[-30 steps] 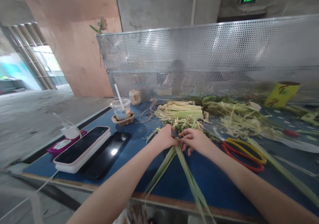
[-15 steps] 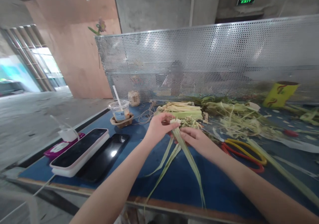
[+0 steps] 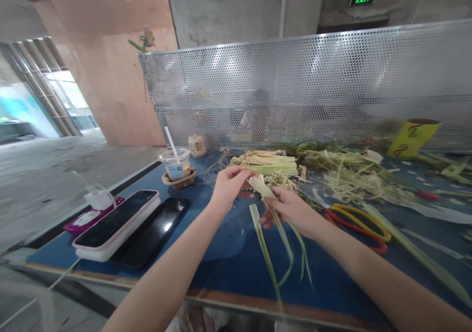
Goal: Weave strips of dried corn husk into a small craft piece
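Observation:
Over the blue table [image 3: 228,268] both my hands hold a bundle of long green leaf strips [image 3: 275,228] lifted off the surface. My left hand [image 3: 230,184] pinches the pale top end of the strips. My right hand [image 3: 289,206] grips them just below, fingers closed around them. The loose ends hang down toward the near table edge. Behind my hands lies a stack of cut pale green stalks [image 3: 267,162].
Two phones [image 3: 118,219] [image 3: 153,231] lie at the left, next to a white charger on a purple item [image 3: 94,209]. A plastic cup with a straw [image 3: 175,162] stands behind. Red and yellow scissors [image 3: 359,224] lie to the right, with leaf scraps [image 3: 350,174], a yellow cup [image 3: 413,137] and a perforated metal screen [image 3: 313,86].
Both hands have lifted the leaf strips off the table and raised them. The strips now hang free, curling toward the near edge.

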`<control>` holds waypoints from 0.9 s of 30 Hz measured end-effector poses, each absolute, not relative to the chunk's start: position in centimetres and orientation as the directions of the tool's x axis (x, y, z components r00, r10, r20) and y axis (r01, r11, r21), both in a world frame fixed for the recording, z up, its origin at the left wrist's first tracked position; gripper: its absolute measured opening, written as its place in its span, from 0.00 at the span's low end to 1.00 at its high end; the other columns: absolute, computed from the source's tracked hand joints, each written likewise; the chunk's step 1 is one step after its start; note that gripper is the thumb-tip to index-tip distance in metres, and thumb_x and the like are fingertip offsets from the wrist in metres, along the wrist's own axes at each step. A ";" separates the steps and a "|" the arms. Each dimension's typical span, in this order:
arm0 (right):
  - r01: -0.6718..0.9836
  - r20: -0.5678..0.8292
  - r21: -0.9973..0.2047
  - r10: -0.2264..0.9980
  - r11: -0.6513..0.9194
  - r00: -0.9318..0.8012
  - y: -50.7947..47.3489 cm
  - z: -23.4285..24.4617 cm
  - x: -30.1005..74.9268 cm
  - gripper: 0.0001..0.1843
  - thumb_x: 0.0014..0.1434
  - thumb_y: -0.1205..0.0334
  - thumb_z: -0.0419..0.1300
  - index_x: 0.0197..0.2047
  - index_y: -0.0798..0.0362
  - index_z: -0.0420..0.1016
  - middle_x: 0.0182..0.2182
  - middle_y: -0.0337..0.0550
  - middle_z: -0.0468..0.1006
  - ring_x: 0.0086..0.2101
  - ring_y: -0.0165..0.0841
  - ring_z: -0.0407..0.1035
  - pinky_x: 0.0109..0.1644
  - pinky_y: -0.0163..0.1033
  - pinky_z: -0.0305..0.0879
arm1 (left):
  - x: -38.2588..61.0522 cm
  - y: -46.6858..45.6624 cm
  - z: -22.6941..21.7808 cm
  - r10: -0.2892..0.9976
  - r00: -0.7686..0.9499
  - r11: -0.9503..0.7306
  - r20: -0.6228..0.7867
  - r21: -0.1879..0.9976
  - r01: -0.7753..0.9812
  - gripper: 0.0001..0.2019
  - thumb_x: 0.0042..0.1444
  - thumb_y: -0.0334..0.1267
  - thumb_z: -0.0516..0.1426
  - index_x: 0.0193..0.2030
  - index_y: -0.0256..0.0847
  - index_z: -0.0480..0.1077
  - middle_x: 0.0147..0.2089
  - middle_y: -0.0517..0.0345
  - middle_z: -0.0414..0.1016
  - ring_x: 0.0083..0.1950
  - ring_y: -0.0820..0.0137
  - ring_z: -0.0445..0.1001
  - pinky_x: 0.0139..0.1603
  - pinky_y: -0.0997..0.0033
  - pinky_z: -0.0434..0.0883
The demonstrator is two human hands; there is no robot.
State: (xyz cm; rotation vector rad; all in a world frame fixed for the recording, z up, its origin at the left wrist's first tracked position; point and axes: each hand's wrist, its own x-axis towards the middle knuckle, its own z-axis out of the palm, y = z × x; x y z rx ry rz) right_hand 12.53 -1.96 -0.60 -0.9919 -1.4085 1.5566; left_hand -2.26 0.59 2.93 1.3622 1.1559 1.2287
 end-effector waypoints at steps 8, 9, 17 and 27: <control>-0.071 -0.102 -0.990 0.958 -0.125 -0.267 -1.3 0.7 14.7 0.07 0.55 0.62 0.54 0.28 0.53 0.58 0.20 0.30 0.59 0.16 0.19 0.53 0.16 0.26 0.50 | -6.1 2.0 3.9 0.998 0.035 -0.069 0.060 0.918 0.391 0.13 0.47 0.41 0.57 0.36 0.35 0.71 0.35 0.51 0.77 0.31 0.72 0.74 0.20 0.81 0.66; -0.069 -0.108 -0.989 0.960 -0.130 -0.259 -1.1 0.9 15.1 0.06 0.55 0.62 0.53 0.29 0.53 0.59 0.20 0.31 0.59 0.16 0.19 0.53 0.16 0.26 0.50 | -6.8 2.1 4.0 0.998 0.066 -0.046 0.018 0.892 0.449 0.11 0.43 0.40 0.59 0.32 0.35 0.72 0.31 0.52 0.77 0.28 0.71 0.74 0.18 0.81 0.64; 0.047 -0.256 -0.965 0.894 -0.257 -0.366 -1.1 0.8 15.9 0.07 0.54 0.62 0.56 0.29 0.56 0.64 0.22 0.37 0.65 0.16 0.19 0.54 0.14 0.25 0.47 | -8.2 1.7 4.4 0.971 0.185 -0.022 -0.151 0.715 0.699 0.08 0.41 0.40 0.57 0.23 0.37 0.72 0.28 0.54 0.77 0.26 0.69 0.75 0.14 0.82 0.55; 0.122 -0.237 -0.971 0.875 -0.204 -0.423 -1.5 0.2 15.3 0.08 0.57 0.61 0.53 0.30 0.57 0.64 0.24 0.41 0.71 0.20 0.22 0.62 0.18 0.26 0.58 | -7.9 1.9 4.2 0.977 0.211 -0.194 0.035 0.560 0.806 0.10 0.45 0.41 0.54 0.24 0.38 0.72 0.27 0.54 0.77 0.26 0.72 0.72 0.27 0.78 0.64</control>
